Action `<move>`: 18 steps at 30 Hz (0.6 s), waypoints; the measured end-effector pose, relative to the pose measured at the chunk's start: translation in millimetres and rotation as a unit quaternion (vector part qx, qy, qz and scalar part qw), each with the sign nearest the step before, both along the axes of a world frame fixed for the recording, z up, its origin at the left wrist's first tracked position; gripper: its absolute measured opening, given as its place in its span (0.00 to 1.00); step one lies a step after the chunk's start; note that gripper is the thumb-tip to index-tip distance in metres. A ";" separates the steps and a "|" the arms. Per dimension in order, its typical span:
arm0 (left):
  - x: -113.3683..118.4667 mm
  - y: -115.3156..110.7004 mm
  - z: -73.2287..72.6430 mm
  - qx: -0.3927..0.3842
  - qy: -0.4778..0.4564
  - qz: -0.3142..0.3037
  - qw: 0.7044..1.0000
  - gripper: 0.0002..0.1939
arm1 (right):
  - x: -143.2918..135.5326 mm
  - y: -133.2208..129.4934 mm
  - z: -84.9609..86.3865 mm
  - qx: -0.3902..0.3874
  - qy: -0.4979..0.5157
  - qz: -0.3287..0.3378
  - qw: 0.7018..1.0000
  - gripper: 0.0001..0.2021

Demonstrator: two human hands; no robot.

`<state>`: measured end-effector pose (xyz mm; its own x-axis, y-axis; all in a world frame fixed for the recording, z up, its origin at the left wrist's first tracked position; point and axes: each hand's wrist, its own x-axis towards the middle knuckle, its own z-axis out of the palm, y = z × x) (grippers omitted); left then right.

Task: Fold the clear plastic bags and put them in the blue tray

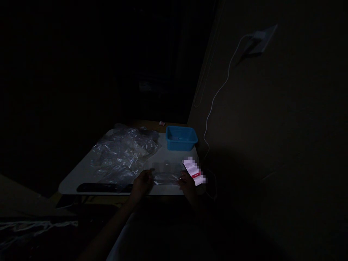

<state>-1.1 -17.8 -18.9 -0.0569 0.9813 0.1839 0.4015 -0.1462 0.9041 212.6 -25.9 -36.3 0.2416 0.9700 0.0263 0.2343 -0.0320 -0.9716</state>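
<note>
The left hand (143,182) and right hand (187,182) are pinching opposite sides of a clear plastic piece (166,178), holding it out over the near part of the worktop (160,157) (whether it is touching, the dark is hiding). It is looking spread out; a plastic heap (127,149) is lying ungripped to the left, a blue tub (181,145) is standing beyond, and nothing is showing how much is finished

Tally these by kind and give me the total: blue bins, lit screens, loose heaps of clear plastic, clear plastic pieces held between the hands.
Blue bin: 1
Lit screen: 1
Heap of clear plastic, its separate pieces too dark to count: 1
Held plastic piece, between left hand and right hand: 1
Total: 4
</note>
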 end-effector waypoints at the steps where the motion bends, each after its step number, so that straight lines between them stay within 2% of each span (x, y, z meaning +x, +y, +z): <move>1: -0.2 0.2 0.2 -0.004 0.005 0.000 1.000 0.13 | 0.3 -0.1 0.7 0.011 -0.019 -0.005 1.000 0.16; 5: -0.3 1.3 -2.2 -0.020 0.032 -0.005 0.999 0.13 | 0.1 0.3 3.2 0.055 -0.092 -0.045 0.993 0.14; 8: 0.6 2.0 -5.2 -0.015 0.065 0.003 0.998 0.14 | -0.5 0.4 3.5 0.048 -0.126 -0.055 0.989 0.14; 11: 1.2 3.6 -8.6 -0.006 0.099 0.012 0.995 0.13 | -0.1 -1.1 2.5 0.047 -0.156 -0.048 0.985 0.16; 18: -0.9 2.2 -14.1 0.031 0.133 -0.048 0.989 0.14 | 2.4 -7.8 1.0 0.076 -0.205 -0.006 0.976 0.17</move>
